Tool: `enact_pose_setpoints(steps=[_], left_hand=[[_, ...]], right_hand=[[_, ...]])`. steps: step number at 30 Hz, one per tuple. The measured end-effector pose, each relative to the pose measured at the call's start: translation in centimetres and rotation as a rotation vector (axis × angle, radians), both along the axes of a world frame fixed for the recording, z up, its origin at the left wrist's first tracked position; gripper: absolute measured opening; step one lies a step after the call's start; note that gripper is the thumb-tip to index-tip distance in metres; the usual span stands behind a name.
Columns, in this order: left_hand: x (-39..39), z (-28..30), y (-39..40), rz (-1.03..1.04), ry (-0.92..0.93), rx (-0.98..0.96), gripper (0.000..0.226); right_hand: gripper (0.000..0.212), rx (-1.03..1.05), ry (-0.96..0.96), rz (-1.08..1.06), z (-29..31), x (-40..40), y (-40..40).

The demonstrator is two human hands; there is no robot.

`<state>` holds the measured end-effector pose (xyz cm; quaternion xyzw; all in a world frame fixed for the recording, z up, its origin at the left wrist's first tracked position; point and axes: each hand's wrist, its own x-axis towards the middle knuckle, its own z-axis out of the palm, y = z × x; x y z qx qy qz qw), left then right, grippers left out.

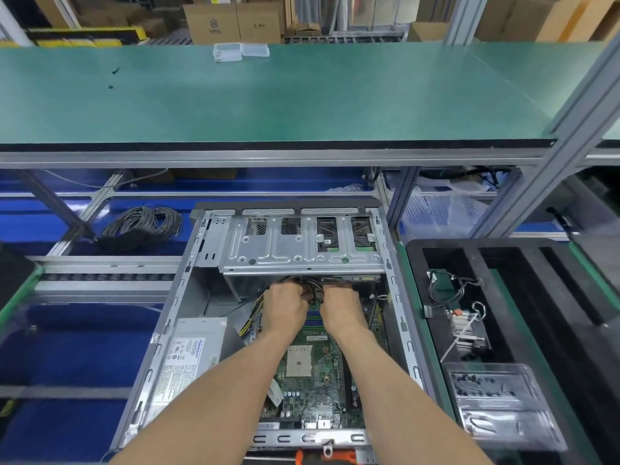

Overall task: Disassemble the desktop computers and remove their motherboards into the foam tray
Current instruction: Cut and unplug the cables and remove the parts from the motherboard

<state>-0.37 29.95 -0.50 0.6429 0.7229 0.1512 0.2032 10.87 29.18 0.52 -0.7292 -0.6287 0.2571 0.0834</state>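
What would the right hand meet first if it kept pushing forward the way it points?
Probably the cable bundle at its fingertips, then the metal drive cage just beyond the right hand; depth is unclear.

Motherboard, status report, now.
Both hands, left and right, gripping the cable bundle under the drive cage. Motherboard still seated in the case. Cables still in the way.
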Motion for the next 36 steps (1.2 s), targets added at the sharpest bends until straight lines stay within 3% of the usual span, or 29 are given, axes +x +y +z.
enact_pose_setpoints(steps=[12, 16, 30, 36], left_hand=[[-0.5, -0.4, 0.2, -0.019, -0.065, -0.012, 0.018], [-0.7, -0.3, 0.2, -0.028, -0.096, -0.024, 0.024], [0.2, -0.8, 0.3, 0.039, -0.041, 0.052, 0.014], [-0.2, 0.2, -0.1, 0.0, -0.169, 0.047, 0.014]], right_hand=[[0.018, -0.013, 0.107, -0.083, 0.5, -0.1, -0.1], [0.023, -0.036, 0.153, -0.118, 0.3, 0.1, 0.0], [0.031, -0.001, 0.096, -0.077, 0.0, 0.3, 0.0], [0.032, -0.021, 0.087, -0.046, 0.1, 0.4, 0.1]])
